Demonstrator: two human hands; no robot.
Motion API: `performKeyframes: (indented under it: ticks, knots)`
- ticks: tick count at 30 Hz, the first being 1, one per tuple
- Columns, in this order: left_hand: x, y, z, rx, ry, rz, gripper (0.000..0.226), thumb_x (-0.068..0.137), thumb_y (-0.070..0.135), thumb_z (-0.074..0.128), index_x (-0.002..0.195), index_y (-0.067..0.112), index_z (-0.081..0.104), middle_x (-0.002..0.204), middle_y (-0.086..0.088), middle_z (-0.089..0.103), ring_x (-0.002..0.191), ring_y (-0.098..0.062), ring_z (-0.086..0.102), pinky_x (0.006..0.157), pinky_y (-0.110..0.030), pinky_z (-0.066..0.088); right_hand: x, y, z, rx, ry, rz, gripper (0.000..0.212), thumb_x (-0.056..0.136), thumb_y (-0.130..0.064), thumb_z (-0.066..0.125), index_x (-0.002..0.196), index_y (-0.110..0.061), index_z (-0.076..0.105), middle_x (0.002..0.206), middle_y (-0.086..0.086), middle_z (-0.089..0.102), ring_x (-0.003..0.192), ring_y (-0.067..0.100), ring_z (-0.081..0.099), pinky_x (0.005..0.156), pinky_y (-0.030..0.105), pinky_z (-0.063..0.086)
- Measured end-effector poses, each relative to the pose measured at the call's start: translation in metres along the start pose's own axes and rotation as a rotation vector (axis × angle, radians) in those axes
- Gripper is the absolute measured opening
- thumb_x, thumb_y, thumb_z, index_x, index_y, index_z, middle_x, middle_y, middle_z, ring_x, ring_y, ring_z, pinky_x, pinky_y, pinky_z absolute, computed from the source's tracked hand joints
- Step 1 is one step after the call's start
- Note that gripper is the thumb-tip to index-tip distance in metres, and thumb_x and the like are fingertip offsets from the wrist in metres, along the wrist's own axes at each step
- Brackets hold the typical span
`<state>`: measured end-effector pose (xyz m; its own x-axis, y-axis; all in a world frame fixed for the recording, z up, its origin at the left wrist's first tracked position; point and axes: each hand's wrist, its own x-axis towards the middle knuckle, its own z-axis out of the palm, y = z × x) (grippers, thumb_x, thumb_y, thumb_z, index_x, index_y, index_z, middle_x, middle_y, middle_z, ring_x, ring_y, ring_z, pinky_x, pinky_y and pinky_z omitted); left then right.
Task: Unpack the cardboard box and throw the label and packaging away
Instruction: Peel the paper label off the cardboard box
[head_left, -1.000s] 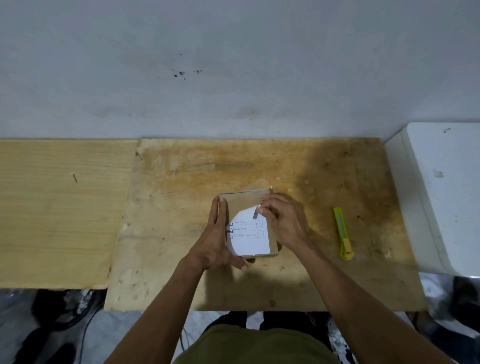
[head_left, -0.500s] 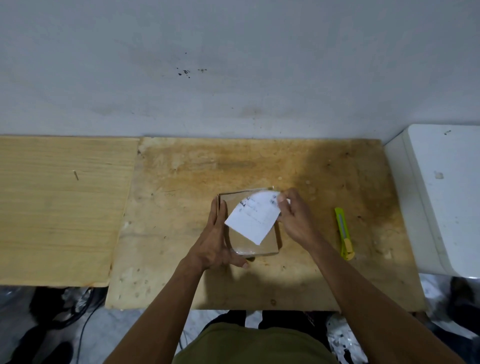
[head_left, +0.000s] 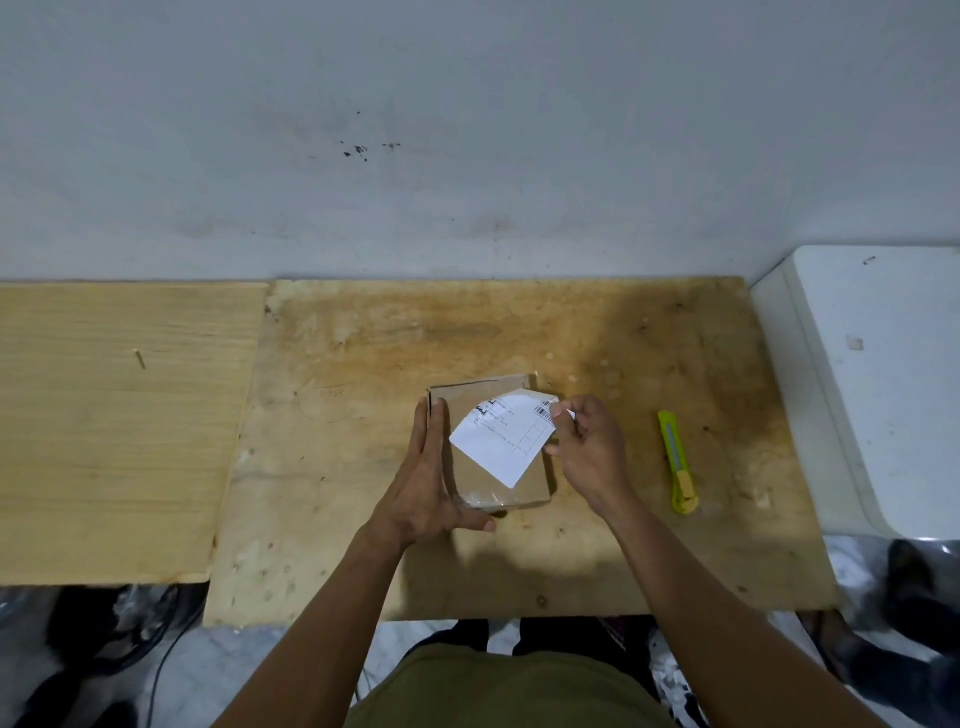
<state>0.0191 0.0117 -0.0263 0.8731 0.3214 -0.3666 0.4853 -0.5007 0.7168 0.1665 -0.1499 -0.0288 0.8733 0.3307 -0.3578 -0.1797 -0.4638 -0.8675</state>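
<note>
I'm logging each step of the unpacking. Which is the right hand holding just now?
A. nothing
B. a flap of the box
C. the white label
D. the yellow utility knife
C: the right hand pinches the white label at its far corner, while the yellow utility knife lies untouched on the table.

there is one view only, from a wide-angle camera on my head, looking forward and steeply down over the desk (head_left: 597, 338) from its near edge toward the wall behind its far edge. it sits close enough that both my forearms reach in from the bottom, with my left hand (head_left: 423, 488) and right hand (head_left: 589, 449) near the middle, and the desk's left and right edges both fit in.
</note>
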Motion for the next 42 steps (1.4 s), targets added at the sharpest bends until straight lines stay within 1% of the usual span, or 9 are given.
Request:
performKeyframes:
  ticks: [13,15,19,25,30,33,36,39,42]
  knots:
    - [-0.002,-0.001,0.003,-0.011,0.003,0.012,0.159,0.051,0.048,0.094,0.153,0.012,-0.023,0.16,0.002,-0.031,0.147,-0.008,-0.029,0.115,-0.018,-0.003,-0.006,-0.006,0.002,-0.309,-0.024,-0.157,0.037,0.086,-0.022,0.072,0.122,-0.017,0.063,0.105,-0.001,0.06,0.076,0.004,0.057,0.061,0.004,0.038]
    - [-0.002,-0.002,0.004,-0.014,0.007,0.01,0.159,0.052,0.046,0.094,0.153,0.012,-0.023,0.16,0.003,-0.03,0.146,-0.008,-0.028,0.113,-0.015,-0.002,-0.006,-0.009,0.002,-0.23,0.016,-0.102,0.03,0.086,-0.02,0.072,0.115,-0.02,0.066,0.094,-0.001,0.064,0.074,0.007,0.059,0.064,0.006,0.043]
    - [-0.002,-0.002,0.007,-0.031,0.015,0.015,0.155,0.054,0.044,0.094,0.154,0.013,-0.022,0.161,0.002,-0.029,0.146,-0.005,-0.027,0.111,-0.012,-0.001,-0.009,-0.012,0.001,0.195,0.042,0.074,0.014,0.087,-0.016,0.071,0.099,-0.021,0.069,0.097,0.006,0.072,0.09,0.022,0.07,0.075,0.042,0.061]
    - [0.004,-0.004,0.007,-0.027,0.007,0.054,0.153,0.052,0.043,0.094,0.156,0.016,-0.015,0.165,0.001,-0.011,0.153,-0.014,-0.005,0.122,-0.039,0.022,-0.02,-0.021,-0.003,0.523,0.063,0.165,0.017,0.09,-0.009,0.066,0.101,-0.021,0.07,0.111,0.009,0.07,0.1,0.023,0.068,0.081,0.043,0.06]
    - [-0.005,0.013,-0.004,-0.09,-0.001,0.08,0.157,0.042,0.054,0.095,0.157,0.021,-0.007,0.162,0.015,-0.006,0.149,-0.005,-0.005,0.121,-0.03,0.016,-0.027,-0.032,-0.012,0.482,0.124,0.096,0.02,0.088,-0.009,0.068,0.102,-0.023,0.071,0.101,0.007,0.07,0.086,0.018,0.068,0.07,0.034,0.059]
    - [-0.004,0.037,-0.021,-0.223,0.157,0.103,0.121,0.052,0.068,0.086,0.147,0.02,0.027,0.154,0.007,0.034,0.142,-0.017,0.032,0.113,-0.043,0.036,-0.034,-0.042,-0.017,0.399,0.144,-0.004,0.02,0.088,-0.009,0.068,0.098,-0.025,0.071,0.088,0.004,0.067,0.067,0.013,0.06,0.061,0.036,0.057]
    - [0.001,0.064,-0.037,-0.27,0.291,0.14,0.084,0.08,0.06,0.069,0.15,0.032,0.031,0.153,0.014,0.038,0.137,-0.004,0.038,0.107,-0.029,0.036,-0.042,-0.053,-0.022,0.292,0.12,-0.112,0.022,0.088,-0.011,0.068,0.097,-0.031,0.071,0.085,0.001,0.069,0.067,0.013,0.059,0.06,0.039,0.055]
    - [0.013,0.087,-0.051,-0.284,0.266,0.164,0.052,0.091,0.038,0.066,0.139,0.029,0.049,0.118,0.01,0.067,0.107,-0.006,0.063,0.082,-0.021,0.049,-0.052,-0.069,-0.03,0.285,0.045,-0.153,0.024,0.088,-0.01,0.068,0.097,-0.032,0.071,0.091,0.006,0.071,0.07,0.014,0.06,0.061,0.036,0.054]
    - [0.019,0.102,-0.053,-0.439,0.211,0.067,0.029,0.092,0.022,0.067,0.121,0.024,0.061,0.082,-0.007,0.074,0.081,-0.026,0.071,0.069,-0.038,0.056,-0.058,-0.078,-0.04,0.278,0.054,-0.157,0.023,0.086,-0.009,0.071,0.099,-0.029,0.072,0.092,0.006,0.072,0.072,0.016,0.062,0.064,0.039,0.055]
